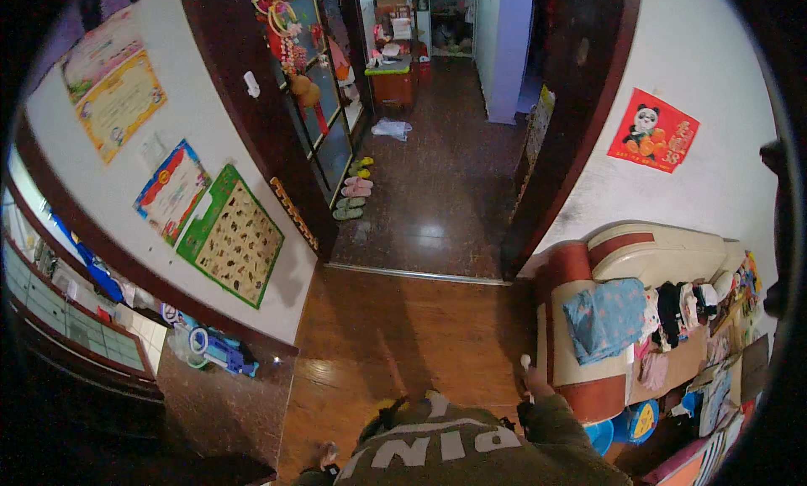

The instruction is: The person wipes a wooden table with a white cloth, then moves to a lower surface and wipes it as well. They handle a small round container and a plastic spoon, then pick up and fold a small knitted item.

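My right hand [539,385] is low on the right, close to the front of the sofa. It is closed around a slim object with a white rounded end [526,361]; the fingers hide most of it, so its kind is unclear. At the bottom left, my left hand [328,454] hangs beside my body, small and blurred, and I cannot tell whether it holds anything. Between the hands is the front of my dark green top [435,448], which bears large letters. Wooden flooring [353,322] lies before me, up to a metal threshold strip [416,274] in the doorway.
The cream and brown sofa [589,385] holds a folded blue cloth [605,319] and several garments. Blue stools [637,423] stand beside it. Beyond the threshold, slippers [356,189] line the left side and a white plastic bag [391,129] lies on the floor. A blue toy [220,353] is left.
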`<act>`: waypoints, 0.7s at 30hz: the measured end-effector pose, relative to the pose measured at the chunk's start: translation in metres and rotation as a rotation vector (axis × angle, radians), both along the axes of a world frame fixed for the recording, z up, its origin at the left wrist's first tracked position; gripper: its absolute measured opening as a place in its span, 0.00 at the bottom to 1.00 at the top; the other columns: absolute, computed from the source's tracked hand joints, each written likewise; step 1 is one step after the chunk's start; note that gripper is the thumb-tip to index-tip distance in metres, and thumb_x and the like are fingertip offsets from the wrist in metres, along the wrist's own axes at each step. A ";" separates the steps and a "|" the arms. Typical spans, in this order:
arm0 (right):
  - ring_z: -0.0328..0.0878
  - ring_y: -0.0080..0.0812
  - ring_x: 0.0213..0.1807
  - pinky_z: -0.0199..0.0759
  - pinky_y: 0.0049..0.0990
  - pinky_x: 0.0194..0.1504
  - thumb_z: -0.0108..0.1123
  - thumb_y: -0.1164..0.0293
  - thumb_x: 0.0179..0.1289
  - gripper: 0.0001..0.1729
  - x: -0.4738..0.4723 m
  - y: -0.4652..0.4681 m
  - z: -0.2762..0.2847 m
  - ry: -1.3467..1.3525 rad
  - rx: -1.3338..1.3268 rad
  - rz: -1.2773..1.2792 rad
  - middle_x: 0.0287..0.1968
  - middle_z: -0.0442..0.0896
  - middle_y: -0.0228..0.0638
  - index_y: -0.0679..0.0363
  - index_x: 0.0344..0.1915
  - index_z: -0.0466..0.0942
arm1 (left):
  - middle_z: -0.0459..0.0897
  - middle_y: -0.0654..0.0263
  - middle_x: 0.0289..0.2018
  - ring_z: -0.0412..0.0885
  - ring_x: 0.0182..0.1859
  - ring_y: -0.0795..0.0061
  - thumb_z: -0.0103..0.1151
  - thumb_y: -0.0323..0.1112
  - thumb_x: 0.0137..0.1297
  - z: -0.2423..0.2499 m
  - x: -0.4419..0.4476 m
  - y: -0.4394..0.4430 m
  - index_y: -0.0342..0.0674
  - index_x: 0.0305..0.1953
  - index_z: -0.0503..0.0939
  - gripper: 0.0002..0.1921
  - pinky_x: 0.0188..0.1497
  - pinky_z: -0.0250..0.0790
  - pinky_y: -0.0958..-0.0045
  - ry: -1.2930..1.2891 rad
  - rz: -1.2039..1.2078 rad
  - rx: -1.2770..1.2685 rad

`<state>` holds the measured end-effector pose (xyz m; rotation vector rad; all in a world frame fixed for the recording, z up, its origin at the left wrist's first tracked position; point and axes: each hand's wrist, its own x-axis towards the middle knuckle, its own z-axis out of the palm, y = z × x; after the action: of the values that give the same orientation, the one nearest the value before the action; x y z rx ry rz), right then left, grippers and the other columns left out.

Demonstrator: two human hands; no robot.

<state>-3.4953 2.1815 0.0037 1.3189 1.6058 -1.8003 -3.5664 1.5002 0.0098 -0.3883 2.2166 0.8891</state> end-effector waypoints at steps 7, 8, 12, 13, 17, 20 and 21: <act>0.60 0.28 0.23 0.54 0.37 0.26 0.41 0.55 0.76 0.19 -0.289 0.035 0.008 -0.003 -0.108 0.100 0.26 0.68 0.30 0.58 0.41 0.72 | 0.76 0.57 0.47 0.77 0.43 0.62 0.54 0.47 0.68 -0.018 -0.203 0.070 0.40 0.60 0.70 0.24 0.39 0.73 0.61 -0.117 -0.072 -0.065; 0.60 0.28 0.24 0.55 0.37 0.26 0.41 0.55 0.76 0.19 -0.315 0.040 0.005 -0.002 -0.157 0.135 0.26 0.68 0.30 0.58 0.41 0.72 | 0.75 0.56 0.47 0.77 0.44 0.62 0.54 0.48 0.68 -0.021 -0.240 0.079 0.40 0.60 0.70 0.25 0.40 0.73 0.61 -0.121 -0.086 -0.068; 0.61 0.28 0.24 0.56 0.37 0.26 0.41 0.55 0.76 0.18 -0.394 0.077 0.010 -0.028 -0.006 0.064 0.27 0.69 0.31 0.58 0.42 0.72 | 0.74 0.55 0.49 0.76 0.45 0.59 0.54 0.50 0.68 -0.024 -0.408 0.118 0.40 0.60 0.70 0.26 0.41 0.73 0.60 -0.095 -0.137 -0.070; 0.61 0.28 0.24 0.56 0.37 0.26 0.41 0.55 0.76 0.18 -0.408 0.091 0.012 -0.052 0.007 0.025 0.27 0.69 0.31 0.58 0.42 0.72 | 0.74 0.54 0.49 0.76 0.45 0.59 0.54 0.51 0.67 -0.026 -0.453 0.127 0.40 0.60 0.70 0.26 0.42 0.73 0.60 -0.078 -0.149 -0.063; 0.62 0.28 0.25 0.57 0.38 0.26 0.42 0.56 0.76 0.18 -0.466 0.142 0.018 -0.087 0.032 -0.158 0.28 0.70 0.32 0.57 0.43 0.73 | 0.73 0.53 0.50 0.75 0.47 0.57 0.55 0.53 0.67 -0.019 -0.657 0.172 0.40 0.60 0.70 0.28 0.43 0.72 0.58 0.080 -0.222 -0.026; 0.62 0.28 0.25 0.58 0.38 0.27 0.42 0.56 0.76 0.17 -0.510 0.169 0.005 -0.110 0.028 -0.265 0.28 0.70 0.32 0.57 0.44 0.73 | 0.72 0.52 0.51 0.75 0.48 0.55 0.55 0.55 0.67 -0.011 -0.840 0.243 0.40 0.60 0.70 0.29 0.44 0.72 0.58 0.308 -0.204 0.102; 0.62 0.29 0.25 0.58 0.38 0.27 0.42 0.57 0.76 0.17 -0.528 0.177 -0.001 -0.119 0.023 -0.289 0.28 0.71 0.32 0.57 0.44 0.73 | 0.71 0.51 0.52 0.75 0.48 0.54 0.55 0.55 0.66 -0.007 -0.900 0.274 0.40 0.60 0.70 0.29 0.44 0.72 0.57 0.368 -0.203 0.122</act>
<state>-4.0230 2.3586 0.0028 1.7086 1.4357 -1.8261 -4.4667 1.7741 0.0026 0.0656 2.4603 1.0427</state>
